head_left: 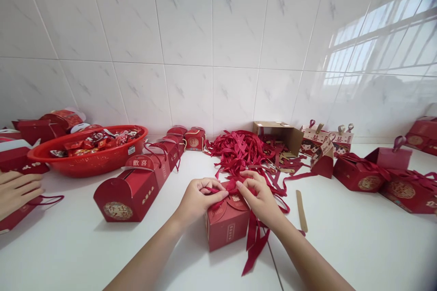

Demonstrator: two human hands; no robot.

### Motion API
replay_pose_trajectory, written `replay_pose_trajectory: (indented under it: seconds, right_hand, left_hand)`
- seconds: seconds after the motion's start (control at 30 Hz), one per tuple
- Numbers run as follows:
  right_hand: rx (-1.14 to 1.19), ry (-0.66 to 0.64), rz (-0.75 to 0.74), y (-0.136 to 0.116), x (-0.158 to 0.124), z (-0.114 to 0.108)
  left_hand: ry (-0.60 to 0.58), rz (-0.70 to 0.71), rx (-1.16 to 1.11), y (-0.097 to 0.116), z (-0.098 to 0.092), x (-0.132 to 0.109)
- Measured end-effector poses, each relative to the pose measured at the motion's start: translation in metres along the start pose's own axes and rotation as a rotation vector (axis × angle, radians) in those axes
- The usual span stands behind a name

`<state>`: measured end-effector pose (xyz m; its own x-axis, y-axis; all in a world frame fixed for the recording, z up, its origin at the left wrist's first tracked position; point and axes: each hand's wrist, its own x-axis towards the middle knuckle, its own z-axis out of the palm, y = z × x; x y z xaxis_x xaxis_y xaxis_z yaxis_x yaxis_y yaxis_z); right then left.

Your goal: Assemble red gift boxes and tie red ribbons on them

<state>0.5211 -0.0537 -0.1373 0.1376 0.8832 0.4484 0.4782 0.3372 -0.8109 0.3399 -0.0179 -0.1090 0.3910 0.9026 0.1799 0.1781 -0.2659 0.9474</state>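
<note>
A small red gift box (228, 227) stands upright on the white table in front of me, its petal-shaped flaps folded over the top. Dark red ribbon (232, 186) crosses the lid and forms what looks like a bow or loop. At the lid's left, my left hand (202, 196) pinches a strand of the ribbon between thumb and fingers. My right hand (257, 195) grips the ribbon on the other side, fingertips at the middle of the lid. Loose ribbon ends (254, 250) hang down the box's right side onto the table.
A heap of red ribbons (239, 148) lies behind the box, beside an open cardboard box (282, 134). Red gift boxes (128, 193) stand left, others (362, 177) right. A red basin (92, 161) holds wrapped sweets. Another person's hand (18, 191) is far left; a flat stick (301, 211) lies right.
</note>
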Motion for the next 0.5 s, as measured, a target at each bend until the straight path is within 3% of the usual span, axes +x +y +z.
replay_pose_trajectory:
  seconds: [0.13, 0.5]
  right_hand:
    - [-0.141, 0.075, 0.019, 0.0008, 0.0019, 0.0005]
    - [-0.215, 0.055, 0.030, -0.0010, 0.0037, -0.0027]
  left_hand:
    - [-0.045, -0.040, -0.028, -0.0046, 0.0000, 0.0024]
    - [0.003, -0.053, -0.031, -0.0003, -0.0044, 0.0023]
